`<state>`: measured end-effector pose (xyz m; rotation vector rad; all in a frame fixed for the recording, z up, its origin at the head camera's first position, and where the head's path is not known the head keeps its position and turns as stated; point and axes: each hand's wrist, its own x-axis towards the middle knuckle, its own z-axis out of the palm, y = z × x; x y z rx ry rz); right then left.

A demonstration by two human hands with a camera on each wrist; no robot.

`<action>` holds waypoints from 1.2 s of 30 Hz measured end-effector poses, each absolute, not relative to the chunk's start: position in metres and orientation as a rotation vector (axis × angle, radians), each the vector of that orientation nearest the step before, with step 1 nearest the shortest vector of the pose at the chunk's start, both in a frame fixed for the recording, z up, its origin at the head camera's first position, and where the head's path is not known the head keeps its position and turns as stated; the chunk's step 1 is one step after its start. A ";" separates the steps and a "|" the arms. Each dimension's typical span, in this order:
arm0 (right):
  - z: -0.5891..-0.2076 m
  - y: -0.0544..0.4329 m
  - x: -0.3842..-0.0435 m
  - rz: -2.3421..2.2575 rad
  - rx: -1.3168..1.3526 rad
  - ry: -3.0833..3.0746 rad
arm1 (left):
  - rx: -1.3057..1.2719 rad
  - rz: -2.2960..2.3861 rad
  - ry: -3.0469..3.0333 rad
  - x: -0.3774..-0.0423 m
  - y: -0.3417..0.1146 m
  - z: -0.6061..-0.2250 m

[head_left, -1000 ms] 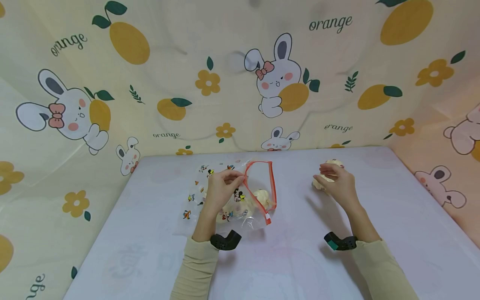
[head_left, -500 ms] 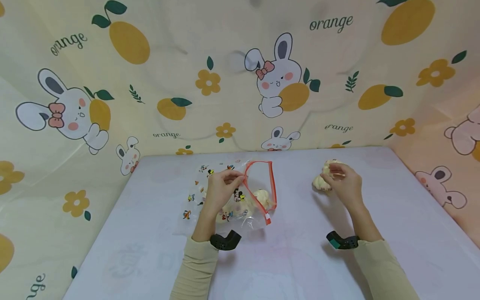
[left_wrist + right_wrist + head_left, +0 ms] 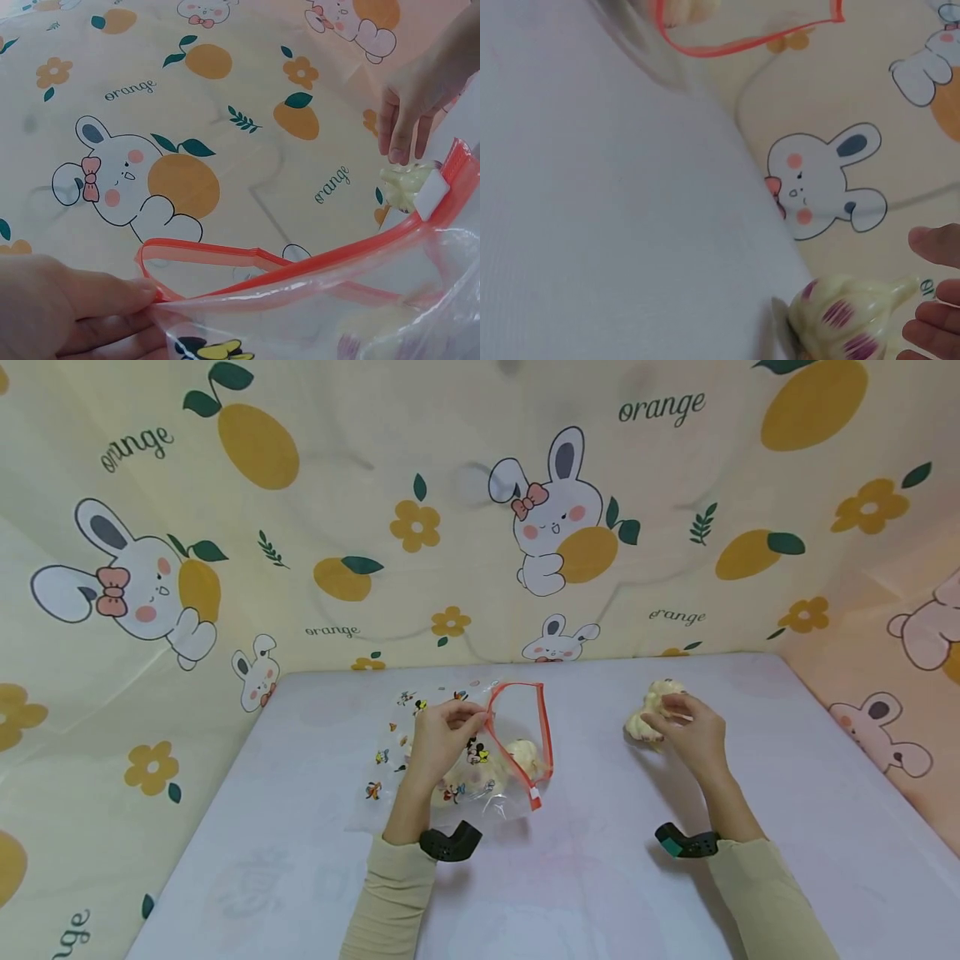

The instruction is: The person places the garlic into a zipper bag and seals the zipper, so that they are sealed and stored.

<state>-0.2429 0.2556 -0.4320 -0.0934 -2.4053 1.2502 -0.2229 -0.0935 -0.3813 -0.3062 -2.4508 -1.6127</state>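
My left hand (image 3: 444, 739) pinches the open mouth edge of a clear zip bag (image 3: 225, 319), which has a red zip strip and cartoon prints. Inside the bag are pale garlic bulbs (image 3: 523, 756), one near the mouth. At the right, my right hand (image 3: 697, 735) is beside two more garlic bulbs on the table, a nearer one (image 3: 642, 728) and a farther one (image 3: 664, 691) that its fingertips overlap. In the right wrist view a purple-streaked garlic bulb (image 3: 838, 319) shows beside the fingers (image 3: 934, 330), with the thumb spread apart from them.
A white slider (image 3: 431, 193) sits on the red strip. The pale table (image 3: 570, 893) ends at a cloth backdrop (image 3: 450, 527) printed with rabbits and oranges. Each wrist wears a black camera band (image 3: 452, 842).
My right hand has shifted slightly to the right, uncovering more of the two garlic bulbs. The left hand and bag stay in place.
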 end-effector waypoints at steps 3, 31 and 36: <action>-0.434 0.257 -0.242 1.213 -0.112 -2.445 | -0.302 -1.611 -2.455 -0.223 -0.093 -0.381; -0.447 0.262 -0.246 1.212 -0.136 -2.575 | -0.300 -1.627 -2.463 -0.221 -0.092 -0.378; -0.450 0.263 -0.248 1.216 -0.143 -2.600 | -0.297 -1.641 -2.461 -0.221 -0.092 -0.379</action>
